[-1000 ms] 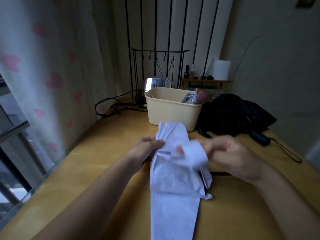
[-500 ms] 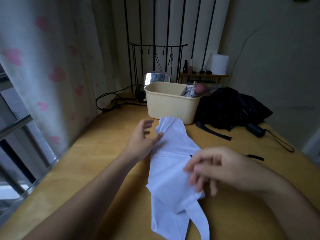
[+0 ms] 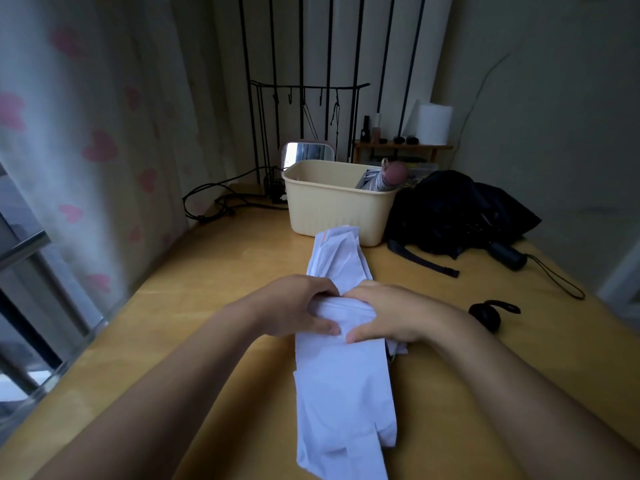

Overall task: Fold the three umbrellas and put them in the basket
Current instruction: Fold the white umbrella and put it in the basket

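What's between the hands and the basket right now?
Only the far end of the white umbrella, lying on the table, from left hand and right hand to the basket; head view.

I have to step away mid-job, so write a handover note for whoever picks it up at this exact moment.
Left hand: grips the white umbrella at its middle, on the table.
Right hand: grips the same umbrella, right beside the left hand.
Done: the pink-handled umbrella sits folded in the basket.
Left: finish bundling the white umbrella and put it in the basket. Then fold the black umbrella, which lies loose on the table right of the basket, and put it in too.
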